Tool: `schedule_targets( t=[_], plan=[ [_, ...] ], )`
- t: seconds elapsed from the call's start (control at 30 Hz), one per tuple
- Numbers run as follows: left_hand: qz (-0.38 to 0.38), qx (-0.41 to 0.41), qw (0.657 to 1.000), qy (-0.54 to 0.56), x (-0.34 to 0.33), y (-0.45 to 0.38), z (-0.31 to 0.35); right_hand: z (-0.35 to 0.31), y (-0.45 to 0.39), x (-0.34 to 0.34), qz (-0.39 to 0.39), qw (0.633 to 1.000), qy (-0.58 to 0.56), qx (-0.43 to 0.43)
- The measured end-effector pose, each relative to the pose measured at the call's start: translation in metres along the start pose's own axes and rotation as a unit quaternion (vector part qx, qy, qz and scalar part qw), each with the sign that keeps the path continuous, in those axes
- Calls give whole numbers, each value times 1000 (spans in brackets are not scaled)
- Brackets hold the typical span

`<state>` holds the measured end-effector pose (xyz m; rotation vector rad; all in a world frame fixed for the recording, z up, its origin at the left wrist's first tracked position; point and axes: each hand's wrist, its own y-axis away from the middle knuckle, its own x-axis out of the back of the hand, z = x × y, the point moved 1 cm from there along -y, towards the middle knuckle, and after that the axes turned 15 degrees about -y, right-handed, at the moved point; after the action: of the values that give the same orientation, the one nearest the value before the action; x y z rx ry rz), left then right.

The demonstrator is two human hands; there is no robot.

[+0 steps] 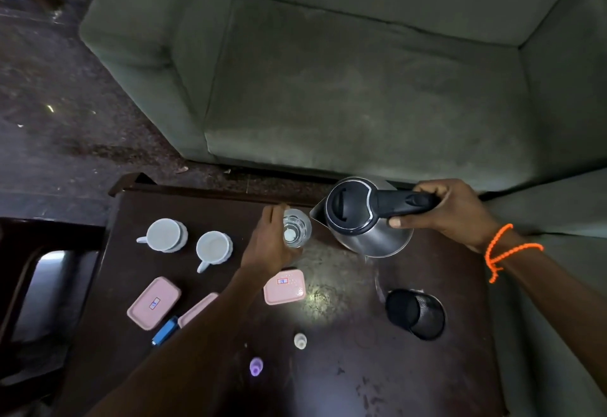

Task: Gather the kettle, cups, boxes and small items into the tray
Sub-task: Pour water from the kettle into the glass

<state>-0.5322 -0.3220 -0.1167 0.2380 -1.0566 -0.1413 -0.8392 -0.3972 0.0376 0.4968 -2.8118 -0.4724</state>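
Note:
My right hand (450, 213) grips the black handle of the steel kettle (361, 219) at the table's far edge, its spout facing left. My left hand (267, 242) is wrapped around a clear glass (297, 227) just left of the spout. Two white cups (164, 234) (213, 249) stand to the left. Three pink boxes lie nearer: one at the left (153, 303), one partly under my forearm (197, 310), one in the middle (285, 287). A blue item (164, 334), a white cap (300, 341) and a purple cap (256, 367) lie near the front.
A black mesh cup (415, 313) lies on its side at the right of the dark wooden table (377, 377). A green sofa (361, 71) stands right behind the table. A dark chair (39, 285) is at the left. No tray is recognisable in view.

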Motion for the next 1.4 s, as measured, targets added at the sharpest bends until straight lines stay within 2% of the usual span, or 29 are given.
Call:
schedule_targets(
  t=[0.17, 0.3, 0.67, 1.4],
  plan=[
    [-16, 1, 1000, 25, 8, 12, -14, -16, -4, -17, 9, 991, 132, 13],
    [-3, -16, 1000, 3, 17, 28, -33, -33, -7, -32, -8, 983, 182, 29],
    [25, 11, 1000, -10, 22, 53, -52, -62, -16, -60, -52, 948, 310, 55],
    [27, -8, 1000, -4, 22, 61, -51, -89, -12, -69, -52, 915, 398, 37]
  ],
)
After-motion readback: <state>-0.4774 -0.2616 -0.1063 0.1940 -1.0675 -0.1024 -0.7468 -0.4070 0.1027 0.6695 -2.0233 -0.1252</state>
